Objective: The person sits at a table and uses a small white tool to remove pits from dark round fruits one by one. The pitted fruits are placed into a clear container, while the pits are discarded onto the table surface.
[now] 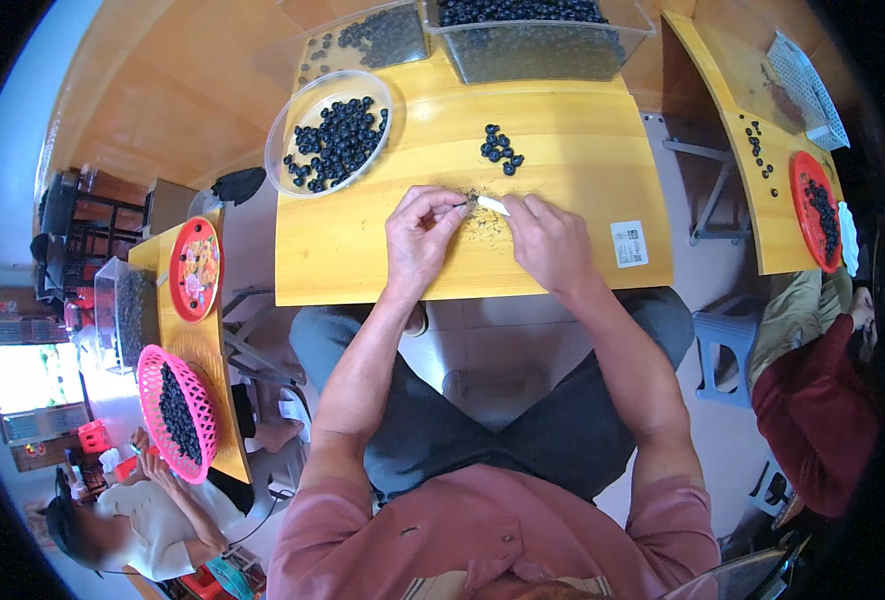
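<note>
Over the near part of the yellow table [362, 250], both hands meet fingertip to fingertip. My left hand [420, 235] is closed in a pinch on a small dark ball, mostly covered by the fingers. A slim white tool [492, 205] is gripped in my right hand [550, 240], its tip pointing left at the ball. Dark crumbs [484, 228] are scattered beneath the fingers. Just beyond them lies a small group of dark round balls [500, 150]. Further left, a clear round tub [275, 150] holds many more such balls.
At the table's far edge stand a large clear bin [532, 62] full of dark balls and another clear container [417, 35]. A white label [629, 244] is stuck at the right. Other people sit at side tables, with a pink basket [202, 405] and a red tray [802, 215].
</note>
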Motion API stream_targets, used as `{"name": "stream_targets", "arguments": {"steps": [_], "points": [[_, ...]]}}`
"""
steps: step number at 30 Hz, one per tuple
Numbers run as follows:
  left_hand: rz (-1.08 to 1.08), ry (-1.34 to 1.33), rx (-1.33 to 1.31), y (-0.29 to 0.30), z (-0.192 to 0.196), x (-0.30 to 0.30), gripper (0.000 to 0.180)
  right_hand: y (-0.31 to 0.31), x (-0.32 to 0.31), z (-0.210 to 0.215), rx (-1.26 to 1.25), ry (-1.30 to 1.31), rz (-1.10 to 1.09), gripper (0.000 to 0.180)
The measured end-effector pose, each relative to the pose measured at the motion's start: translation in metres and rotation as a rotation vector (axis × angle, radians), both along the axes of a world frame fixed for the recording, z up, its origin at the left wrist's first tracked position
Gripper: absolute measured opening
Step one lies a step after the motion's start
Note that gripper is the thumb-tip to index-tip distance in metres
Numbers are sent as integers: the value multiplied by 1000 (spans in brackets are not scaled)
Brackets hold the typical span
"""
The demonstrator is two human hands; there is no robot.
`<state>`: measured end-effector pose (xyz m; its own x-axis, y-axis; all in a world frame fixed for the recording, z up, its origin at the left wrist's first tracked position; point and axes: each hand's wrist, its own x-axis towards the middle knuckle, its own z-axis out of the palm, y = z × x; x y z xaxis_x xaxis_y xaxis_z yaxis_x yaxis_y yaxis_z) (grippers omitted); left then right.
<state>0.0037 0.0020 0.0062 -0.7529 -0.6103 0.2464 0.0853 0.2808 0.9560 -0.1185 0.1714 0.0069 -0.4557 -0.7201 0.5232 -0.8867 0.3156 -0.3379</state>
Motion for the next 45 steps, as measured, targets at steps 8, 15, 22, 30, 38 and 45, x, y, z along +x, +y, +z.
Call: {"name": "stream_targets", "arguments": {"steps": [8, 15, 22, 30, 38, 45], "points": [[84, -34, 26, 1, -3, 1, 24, 2, -1, 2, -10, -23, 14, 22], [34, -2, -67, 0, 3, 0, 25, 2, -1, 1, 17, -43, 10, 20], [30, -25, 142, -2, -4, 2, 25, 2, 0, 2, 8, -43, 16, 22], [49, -56, 72, 1, 1, -1, 27, 3, 0, 4, -63, 0, 53, 21], [1, -97, 34, 3, -1, -2, 32, 1, 2, 2, -52, 45, 76, 19], [27, -113, -65, 3, 0, -2, 29, 0, 2, -1, -37, 73, 72, 18]]}}
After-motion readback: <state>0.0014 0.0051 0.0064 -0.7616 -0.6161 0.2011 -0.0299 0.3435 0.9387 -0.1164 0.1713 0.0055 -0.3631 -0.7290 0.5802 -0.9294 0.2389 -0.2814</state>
